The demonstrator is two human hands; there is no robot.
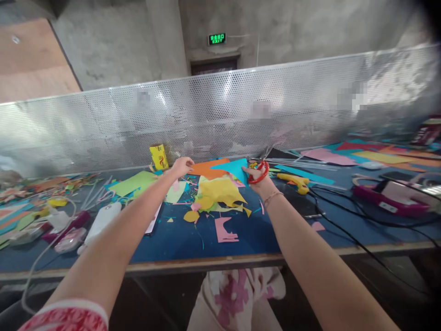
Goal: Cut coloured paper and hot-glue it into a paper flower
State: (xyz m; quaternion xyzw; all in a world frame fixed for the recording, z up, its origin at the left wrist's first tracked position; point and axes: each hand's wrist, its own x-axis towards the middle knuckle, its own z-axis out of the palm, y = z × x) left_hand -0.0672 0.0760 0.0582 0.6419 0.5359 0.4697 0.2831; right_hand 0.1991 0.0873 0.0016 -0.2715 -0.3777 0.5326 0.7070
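My left hand reaches to the far part of the table, its fingers closed at the left edge of an orange paper sheet. My right hand grips red-handled scissors, with the blades pointing away toward the partition. A bright blue paper piece lies between the hands, its right edge against my right fingers. In front of them rests a crumpled yellow paper on other scraps. Nearer me lies a cut pink paper piece.
A perforated metal partition runs along the back. A yellow glue gun with black cables lies at right. White phone-like object, green sheet and scraps lie left; a magenta case sits far right.
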